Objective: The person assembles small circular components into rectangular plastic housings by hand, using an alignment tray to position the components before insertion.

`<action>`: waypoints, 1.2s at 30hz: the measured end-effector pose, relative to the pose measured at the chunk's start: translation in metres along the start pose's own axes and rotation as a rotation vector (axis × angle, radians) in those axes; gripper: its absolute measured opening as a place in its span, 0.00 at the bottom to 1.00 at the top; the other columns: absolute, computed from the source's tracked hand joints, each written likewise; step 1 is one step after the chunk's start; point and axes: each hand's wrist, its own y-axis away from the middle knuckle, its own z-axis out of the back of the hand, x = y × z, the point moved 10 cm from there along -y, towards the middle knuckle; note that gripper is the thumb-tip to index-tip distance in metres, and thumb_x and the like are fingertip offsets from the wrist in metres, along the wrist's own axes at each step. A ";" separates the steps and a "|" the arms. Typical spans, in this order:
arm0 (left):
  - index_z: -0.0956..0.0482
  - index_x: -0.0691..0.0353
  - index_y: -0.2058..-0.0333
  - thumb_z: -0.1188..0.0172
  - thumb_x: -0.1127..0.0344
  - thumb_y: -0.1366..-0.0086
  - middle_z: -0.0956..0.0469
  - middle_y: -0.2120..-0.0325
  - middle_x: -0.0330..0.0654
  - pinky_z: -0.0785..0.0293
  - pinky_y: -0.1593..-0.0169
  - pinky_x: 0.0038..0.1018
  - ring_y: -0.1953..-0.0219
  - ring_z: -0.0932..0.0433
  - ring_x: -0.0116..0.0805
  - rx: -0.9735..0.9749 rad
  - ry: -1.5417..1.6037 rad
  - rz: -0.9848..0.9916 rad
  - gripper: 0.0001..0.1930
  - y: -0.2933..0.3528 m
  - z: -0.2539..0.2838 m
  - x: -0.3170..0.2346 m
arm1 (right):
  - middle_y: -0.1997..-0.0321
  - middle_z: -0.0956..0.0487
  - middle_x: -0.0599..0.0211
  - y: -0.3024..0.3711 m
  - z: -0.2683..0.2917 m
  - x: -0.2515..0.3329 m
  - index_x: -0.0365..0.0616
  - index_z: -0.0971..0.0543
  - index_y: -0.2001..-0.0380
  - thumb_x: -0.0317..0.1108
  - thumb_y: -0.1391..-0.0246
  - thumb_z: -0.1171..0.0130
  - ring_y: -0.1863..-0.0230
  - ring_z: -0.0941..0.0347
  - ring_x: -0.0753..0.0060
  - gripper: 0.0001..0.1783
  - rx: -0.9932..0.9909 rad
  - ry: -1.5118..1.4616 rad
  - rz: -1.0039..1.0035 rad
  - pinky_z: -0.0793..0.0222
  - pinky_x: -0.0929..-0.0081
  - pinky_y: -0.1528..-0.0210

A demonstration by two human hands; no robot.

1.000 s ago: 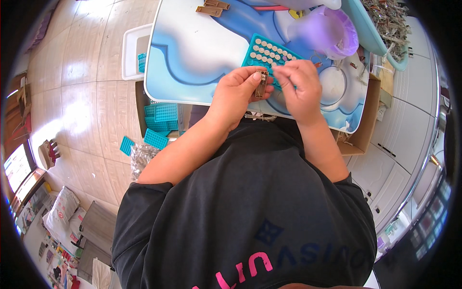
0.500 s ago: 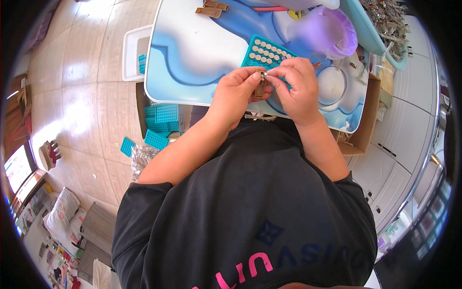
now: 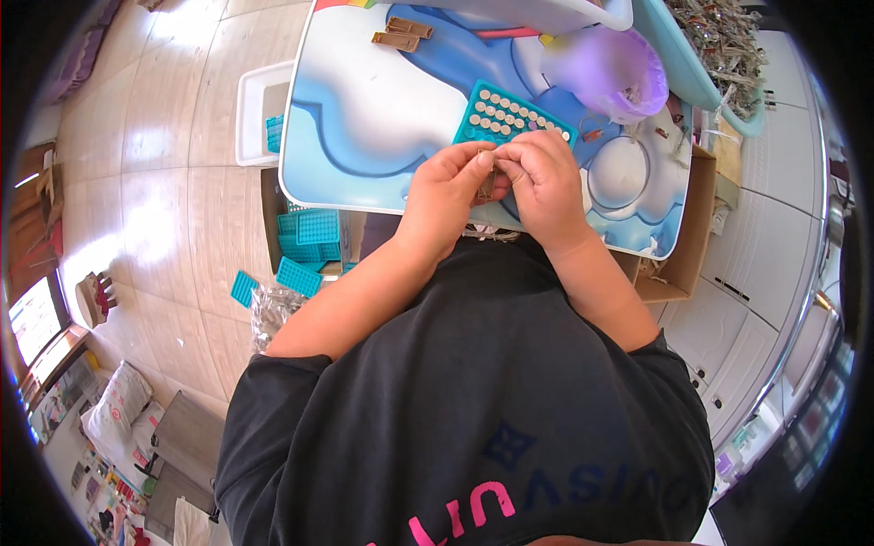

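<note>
In front of my chest, at the near edge of the table, my left hand [image 3: 442, 196] is closed around a small brown translucent case [image 3: 487, 188]. My right hand [image 3: 548, 189] meets it from the other side, thumb and forefinger pinched together at the case's upper end. Whatever tiny piece may be in that pinch is hidden by the fingers. Just beyond both hands lies a teal tray [image 3: 467, 133] with rows of round pale pieces standing in it. Farther off on the left, several similar brown cases [image 3: 397, 40] lie on the table.
A blue-and-white patterned table [image 3: 364, 109] spreads before me. A purple lined bucket [image 3: 657, 77] and a light-blue tub [image 3: 678, 56] heaped with small parts stand at the far right. Left of the table are a white bin [image 3: 248, 118] and several teal trays [image 3: 317, 226]; a cardboard box [image 3: 692, 232] sits right.
My right fingertips have come in over the case's upper end and now cover it. The whole view has shifted slightly; my left hand keeps its hold.
</note>
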 end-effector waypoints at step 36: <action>0.30 0.67 0.57 0.54 0.65 0.33 0.24 0.66 0.46 0.25 0.58 0.29 0.67 0.23 0.34 0.005 0.130 -0.065 0.12 0.014 0.003 -0.019 | 0.74 0.26 0.69 -0.023 0.039 -0.051 0.42 0.26 0.65 0.33 0.41 0.54 0.75 0.31 0.77 0.09 -0.180 -0.393 -0.273 0.35 0.78 0.70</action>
